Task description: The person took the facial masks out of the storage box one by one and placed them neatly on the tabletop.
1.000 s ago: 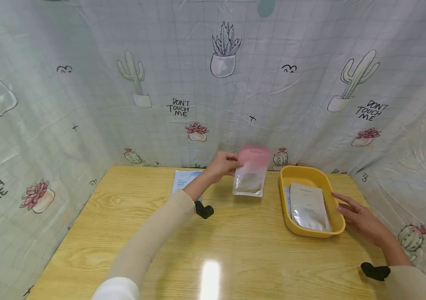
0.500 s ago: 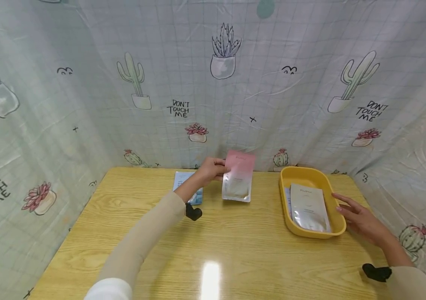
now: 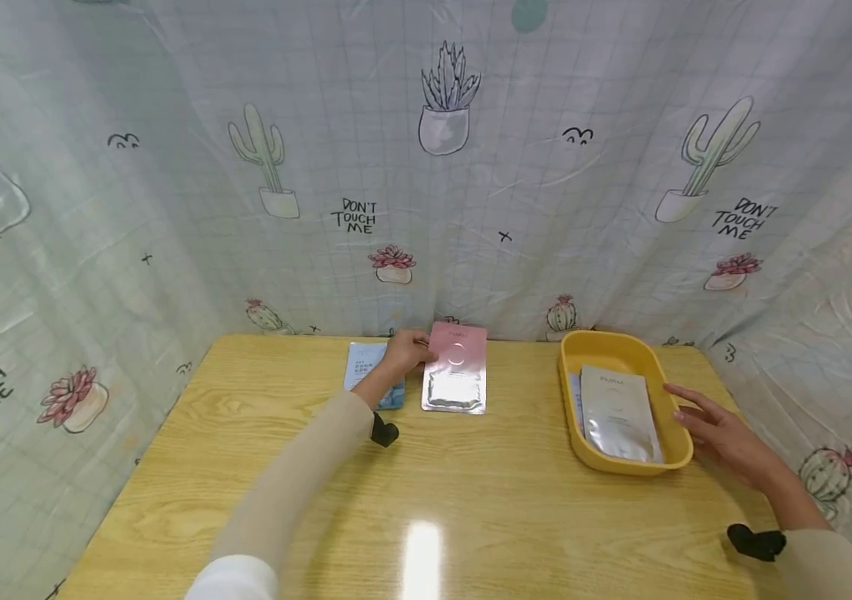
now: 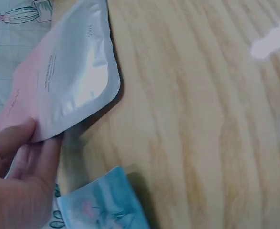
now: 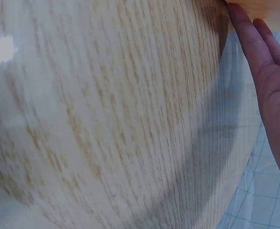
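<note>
My left hand (image 3: 405, 353) pinches the left edge of a pink and silver face mask packet (image 3: 458, 368), thumb on its printed face. The packet lies low over the table near its back edge. In the left wrist view, its lower corner casts a shadow close beneath it. Just left of it is a light blue packet (image 3: 363, 360), partly covered by the left hand and wrist. At the right, my right hand (image 3: 722, 433) rests its fingertips against the side of a yellow plastic bin (image 3: 597, 457). A beige and silver packet (image 3: 617, 412) leans in the bin over a pale bluish one (image 3: 575, 395).
The wooden table (image 3: 471, 500) spreads before me with a bright glare spot near its front. A curtain (image 3: 516, 183) printed with cacti hangs right behind the table's back edge and along both sides. Black straps are on both wrists.
My left hand has moved left and down with the pink packet, from near the bin to beside the blue packet. The right hand and the bin have stayed put.
</note>
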A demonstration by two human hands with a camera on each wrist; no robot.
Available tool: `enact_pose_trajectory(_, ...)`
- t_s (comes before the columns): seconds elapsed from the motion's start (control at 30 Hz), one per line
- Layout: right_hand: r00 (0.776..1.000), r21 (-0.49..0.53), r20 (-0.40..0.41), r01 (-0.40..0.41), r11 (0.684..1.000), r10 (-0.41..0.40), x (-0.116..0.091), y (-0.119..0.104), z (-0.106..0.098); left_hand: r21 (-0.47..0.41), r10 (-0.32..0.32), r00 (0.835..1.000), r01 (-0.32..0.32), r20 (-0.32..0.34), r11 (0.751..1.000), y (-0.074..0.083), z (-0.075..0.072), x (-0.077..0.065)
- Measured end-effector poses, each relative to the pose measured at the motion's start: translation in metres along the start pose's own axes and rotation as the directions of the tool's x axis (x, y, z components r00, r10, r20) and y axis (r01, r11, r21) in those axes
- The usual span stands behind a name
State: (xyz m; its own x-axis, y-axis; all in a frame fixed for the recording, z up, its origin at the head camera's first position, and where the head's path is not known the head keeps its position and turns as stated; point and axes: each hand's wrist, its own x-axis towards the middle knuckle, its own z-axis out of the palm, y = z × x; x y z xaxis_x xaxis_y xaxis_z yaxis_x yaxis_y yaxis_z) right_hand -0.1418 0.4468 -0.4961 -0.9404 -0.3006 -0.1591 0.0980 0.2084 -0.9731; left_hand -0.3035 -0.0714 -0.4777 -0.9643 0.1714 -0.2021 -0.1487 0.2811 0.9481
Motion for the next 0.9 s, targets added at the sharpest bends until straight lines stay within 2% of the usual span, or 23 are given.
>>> enact_pose_trajectory(0.1,1.0,-0.011,-0.002,0.005,1.0,-0.005,0.0008,-0.0005,-0.0001,0.115,0.036,0.996,-0.026,-0.082,0.993,-0.0064,0.0009,-0.0005)
enact_pose_trajectory(0.23,1.0,-0.026,0.007,0.018,1.0,-0.018,0.0008,-0.0003,-0.0008,0.12,0.016,0.992,-0.001,-0.122,0.993,-0.0109,0.002,-0.0018)
enact_pose_trajectory(0.33,1.0,-0.023,0.0,0.02,1.0,-0.02,0.0004,0.0,-0.0016,0.067,0.014,0.993,-0.006,-0.12,0.998,-0.0101,0.0034,-0.0019)
enact_pose_trajectory(0.43,1.0,-0.026,-0.003,0.021,0.999,-0.022,-0.0001,0.0,-0.0024,0.06,0.019,0.992,-0.011,-0.127,0.998,-0.0088,0.0049,-0.0017)
enact_pose_trajectory(0.6,1.0,-0.029,0.0,0.018,0.999,-0.018,-0.0012,-0.001,-0.0016,0.134,0.031,0.99,-0.013,-0.136,0.991,-0.0097,0.007,-0.0028)
enact_pose_trajectory(0.73,1.0,-0.016,0.0,0.016,1.0,-0.016,-0.0006,-0.0006,0.0005,0.19,0.067,0.99,-0.042,-0.127,0.981,-0.0107,0.0053,-0.0053)
enact_pose_trajectory(0.9,1.0,-0.019,-0.014,0.002,1.0,-0.003,0.0,-0.0005,0.0004,0.281,0.108,0.989,-0.075,-0.103,0.957,-0.0124,0.0032,-0.0027)
